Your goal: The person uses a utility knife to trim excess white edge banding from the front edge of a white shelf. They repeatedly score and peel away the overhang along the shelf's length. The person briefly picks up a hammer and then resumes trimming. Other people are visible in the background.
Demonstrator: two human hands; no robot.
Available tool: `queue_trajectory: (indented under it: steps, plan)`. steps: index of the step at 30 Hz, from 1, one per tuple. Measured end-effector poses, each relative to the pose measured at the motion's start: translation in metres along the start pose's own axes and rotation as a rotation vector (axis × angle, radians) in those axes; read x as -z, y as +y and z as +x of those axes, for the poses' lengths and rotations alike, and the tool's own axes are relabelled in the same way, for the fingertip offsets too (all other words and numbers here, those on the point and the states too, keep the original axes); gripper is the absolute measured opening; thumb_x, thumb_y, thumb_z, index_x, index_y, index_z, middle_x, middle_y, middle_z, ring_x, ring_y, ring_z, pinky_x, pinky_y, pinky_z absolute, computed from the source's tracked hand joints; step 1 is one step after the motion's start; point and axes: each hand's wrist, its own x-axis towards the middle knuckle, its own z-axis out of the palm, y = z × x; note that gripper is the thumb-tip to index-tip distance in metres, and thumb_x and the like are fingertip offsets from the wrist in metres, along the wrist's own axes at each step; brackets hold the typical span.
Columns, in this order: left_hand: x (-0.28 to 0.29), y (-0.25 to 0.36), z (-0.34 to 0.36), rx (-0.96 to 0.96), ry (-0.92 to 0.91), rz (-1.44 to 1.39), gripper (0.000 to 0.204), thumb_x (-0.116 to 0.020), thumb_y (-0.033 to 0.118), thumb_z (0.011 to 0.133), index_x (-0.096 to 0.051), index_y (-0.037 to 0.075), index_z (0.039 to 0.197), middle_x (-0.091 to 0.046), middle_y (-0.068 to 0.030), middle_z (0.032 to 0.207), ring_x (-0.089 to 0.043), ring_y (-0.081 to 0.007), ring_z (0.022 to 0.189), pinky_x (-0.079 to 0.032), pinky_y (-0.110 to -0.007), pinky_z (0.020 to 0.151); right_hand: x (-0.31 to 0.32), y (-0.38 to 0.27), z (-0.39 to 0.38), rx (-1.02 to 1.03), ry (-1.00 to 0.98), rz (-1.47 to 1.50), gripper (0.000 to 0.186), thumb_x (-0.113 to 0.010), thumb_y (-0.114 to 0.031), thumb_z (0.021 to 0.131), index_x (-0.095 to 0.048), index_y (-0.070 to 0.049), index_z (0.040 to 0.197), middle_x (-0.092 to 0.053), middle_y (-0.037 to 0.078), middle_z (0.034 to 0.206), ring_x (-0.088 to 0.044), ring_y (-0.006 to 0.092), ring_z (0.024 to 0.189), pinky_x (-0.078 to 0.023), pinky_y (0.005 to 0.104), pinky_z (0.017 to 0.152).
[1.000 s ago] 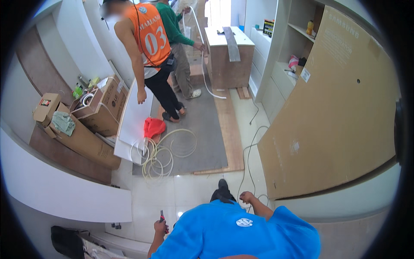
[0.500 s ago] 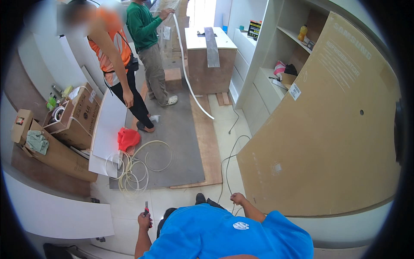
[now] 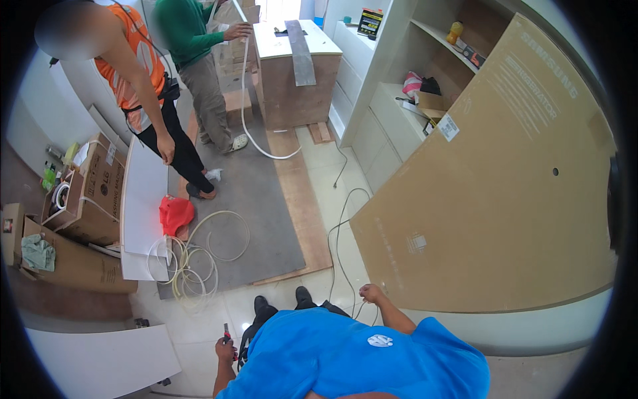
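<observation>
My left hand [image 3: 226, 349] is closed round a red-and-black utility knife [image 3: 227, 334], its grey tip pointing away from me. My right hand [image 3: 372, 293] is held out low on the right with its fingers curled together. Whether anything sits in those fingers is too small to make out. A thin grey cable [image 3: 340, 256] runs along the floor and passes close by that hand. Ahead, a co-worker in a green top grips a long white flexible strip [image 3: 244, 100], whose lower end curves to the right near the floor.
A co-worker in an orange vest stands at left. Coiled pale strips [image 3: 193, 266] and a red bag [image 3: 176, 213] lie on the grey sheet [image 3: 259, 199]. A tall refrigerator carton [image 3: 478, 219] leans at right. A wooden cabinet [image 3: 299, 93] stands ahead; boxes [image 3: 100, 193] line the left.
My view has shifted, so most things ahead sit further left. The co-worker in green has a lower hand on the strip, and its bottom end bends more to the right. My hands keep their poses.
</observation>
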Motion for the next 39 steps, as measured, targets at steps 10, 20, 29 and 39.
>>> queue_trajectory:
  steps: [10,20,29,39]
  plan:
    - [0.061,0.026,0.081,0.006,-0.044,-0.096,0.033,-0.067,0.009,0.095,-0.061,-0.004,0.125,-0.066,-0.0126,0.075,-0.064,-0.0206,0.052,-0.052,-0.036,0.042,-0.079,-0.04,-0.053,0.075,-0.079,-0.149,0.025,-0.07,-0.025,0.092,-0.077,-0.003,0.104,-0.077,0.011,0.089,-0.075,0.0226,0.071,-0.06,0.0373,0.062]
    - [0.116,0.062,0.152,-0.087,-0.122,0.029,0.036,-0.07,0.011,0.093,-0.063,-0.004,0.125,-0.069,-0.0146,0.082,-0.069,-0.0223,0.059,-0.055,-0.038,0.046,-0.163,-0.113,-0.093,0.014,0.053,0.134,0.03,-0.073,-0.021,0.094,-0.074,-0.001,0.116,-0.077,0.011,0.096,-0.076,0.0209,0.076,-0.058,0.0341,0.063]
    - [0.12,0.096,0.189,-0.174,-0.229,0.198,0.037,-0.07,0.013,0.092,-0.064,-0.004,0.124,-0.07,-0.0151,0.077,-0.068,-0.0231,0.055,-0.055,-0.038,0.046,-0.21,-0.062,-0.182,-0.223,0.096,0.143,0.026,-0.074,-0.021,0.091,-0.076,-0.005,0.112,-0.078,0.009,0.097,-0.076,0.0215,0.083,-0.061,0.0383,0.07]
    - [0.095,0.124,0.196,-0.225,-0.309,0.253,0.036,-0.071,0.021,0.096,-0.065,0.0,0.125,-0.066,-0.0103,0.072,-0.064,-0.0203,0.054,-0.051,-0.037,0.046,-0.268,0.024,-0.175,-0.093,-0.036,-0.232,0.033,-0.066,-0.031,0.093,-0.077,-0.006,0.111,-0.078,0.018,0.101,-0.076,0.0293,0.088,-0.059,0.0446,0.08]
